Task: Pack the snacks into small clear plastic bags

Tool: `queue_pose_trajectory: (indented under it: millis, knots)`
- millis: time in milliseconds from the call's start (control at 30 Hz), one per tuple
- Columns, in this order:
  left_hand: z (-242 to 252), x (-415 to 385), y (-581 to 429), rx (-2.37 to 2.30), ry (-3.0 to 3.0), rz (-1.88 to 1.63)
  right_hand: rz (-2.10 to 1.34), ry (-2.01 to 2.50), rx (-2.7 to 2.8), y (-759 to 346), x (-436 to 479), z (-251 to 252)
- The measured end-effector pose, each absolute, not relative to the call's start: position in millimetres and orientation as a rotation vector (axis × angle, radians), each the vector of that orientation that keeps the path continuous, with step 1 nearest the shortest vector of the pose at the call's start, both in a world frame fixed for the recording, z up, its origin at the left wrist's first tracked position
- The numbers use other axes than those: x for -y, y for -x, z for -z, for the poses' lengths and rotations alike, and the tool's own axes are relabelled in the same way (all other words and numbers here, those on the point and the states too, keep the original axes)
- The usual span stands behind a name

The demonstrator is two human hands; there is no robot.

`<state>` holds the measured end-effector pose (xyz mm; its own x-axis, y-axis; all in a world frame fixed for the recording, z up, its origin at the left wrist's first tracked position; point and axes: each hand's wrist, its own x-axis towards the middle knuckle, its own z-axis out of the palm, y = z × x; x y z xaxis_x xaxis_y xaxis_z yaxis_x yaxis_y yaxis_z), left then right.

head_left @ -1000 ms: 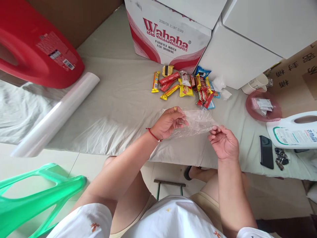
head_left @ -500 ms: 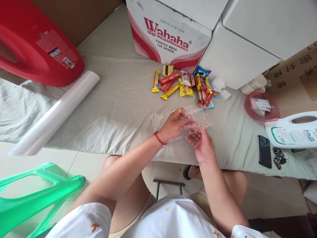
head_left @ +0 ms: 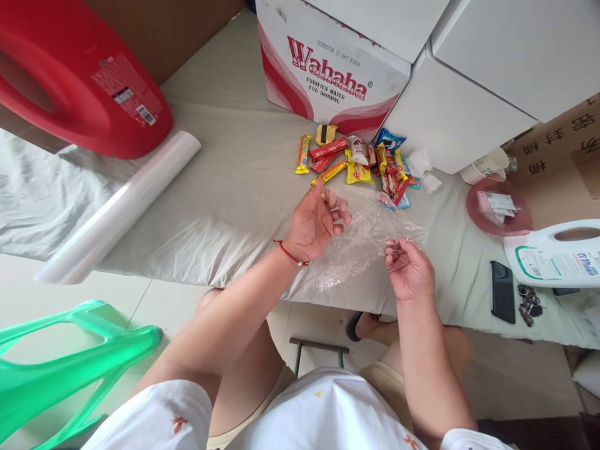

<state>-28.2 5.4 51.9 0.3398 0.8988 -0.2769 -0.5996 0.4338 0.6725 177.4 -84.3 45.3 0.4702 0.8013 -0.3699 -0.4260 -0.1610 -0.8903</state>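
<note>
A crumpled sheet of clear plastic film (head_left: 360,240) hangs between both hands over the front edge of the cloth-covered table (head_left: 234,187). My left hand (head_left: 314,222), with a ring and a red wrist cord, pinches the film's upper left part. My right hand (head_left: 409,270) pinches its right edge, palm turned up. Just behind the film lies a pile of several wrapped snack bars (head_left: 359,164) in yellow, red and blue wrappers.
A roll of clear film (head_left: 119,209) lies at the left beside a big red jug (head_left: 79,81). A Wahaha carton (head_left: 330,69) and white boxes (head_left: 469,81) stand behind. At the right: pink dish (head_left: 497,206), white jug (head_left: 555,253), phone (head_left: 501,291), keys (head_left: 529,301). Green stool (head_left: 70,369) lower left.
The hands, close together half a second ago, have drawn apart again. The film has been lifted and stretched, and now droops over the table edge.
</note>
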Motion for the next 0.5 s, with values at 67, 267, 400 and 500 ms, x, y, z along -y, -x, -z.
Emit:
queue_pose_trajectory:
  millis: [67, 267, 400, 500]
  knots:
    - [-47.5, 2.9, 18.6, -0.783, -0.519, -1.070, -1.078, 1.330, 0.383, -177.1, 82.6, -45.5]
    - [-31.1, 26.6, -0.3, -0.844, -0.913, -0.882, -0.916, 1.330, 0.512, -162.7, 79.2, -49.0]
    - [-29.7, 32.3, -3.3, -0.833, -1.149, -0.815, -0.930, 1.367, 0.641, -147.0, 82.4, -50.3]
    - [-31.0, 27.4, 2.8, -0.745, -1.018, -0.787, -0.986, 1.425, 0.704, -152.4, 83.0, -53.9]
